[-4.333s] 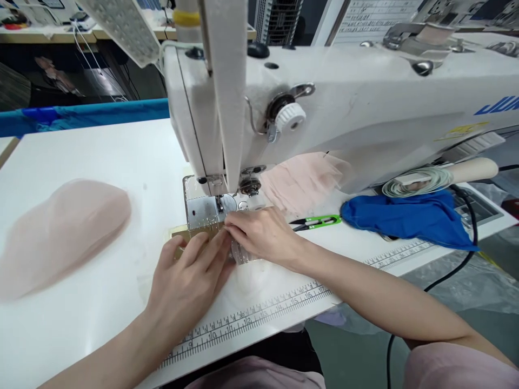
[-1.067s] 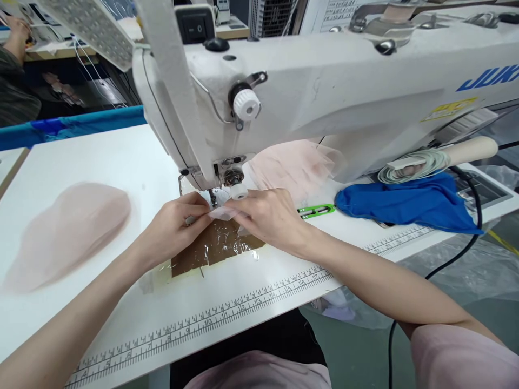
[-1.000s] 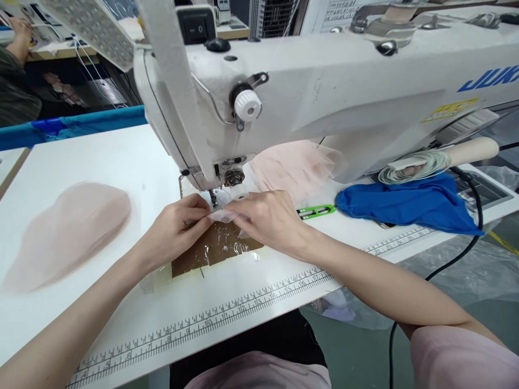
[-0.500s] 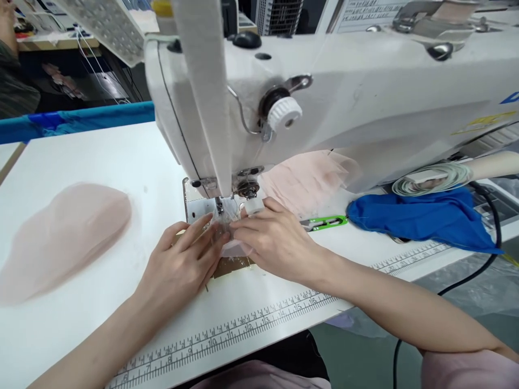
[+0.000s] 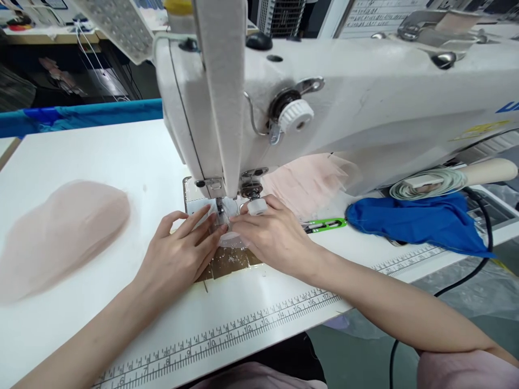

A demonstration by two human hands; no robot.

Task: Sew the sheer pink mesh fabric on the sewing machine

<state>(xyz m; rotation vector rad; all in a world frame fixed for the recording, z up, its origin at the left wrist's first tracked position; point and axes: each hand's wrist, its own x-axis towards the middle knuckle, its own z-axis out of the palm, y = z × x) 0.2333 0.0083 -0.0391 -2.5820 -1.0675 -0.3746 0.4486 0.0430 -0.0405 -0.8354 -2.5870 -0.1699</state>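
Note:
A white sewing machine (image 5: 365, 108) fills the upper middle, its needle (image 5: 219, 206) over the steel plate. My left hand (image 5: 178, 259) lies flat with fingers stretched toward the needle, pressing a small sheer pink fabric piece (image 5: 229, 239). My right hand (image 5: 271, 237) is curled, fingertips pinching the same piece from the right, just in front of the presser foot. Both hands rest over a brown taped patch (image 5: 231, 260) on the table.
A heap of sheer pink fabric (image 5: 60, 235) lies at the left. More pink pieces (image 5: 308, 181) sit under the machine arm. Green thread snips (image 5: 324, 225), a blue cloth (image 5: 417, 222) and a coil of tape (image 5: 425, 182) lie to the right. A printed ruler (image 5: 227, 337) runs along the table's front edge.
A second ago both hands held the small piece lifted above the patch. They have lowered it flat and slid it up to the needle.

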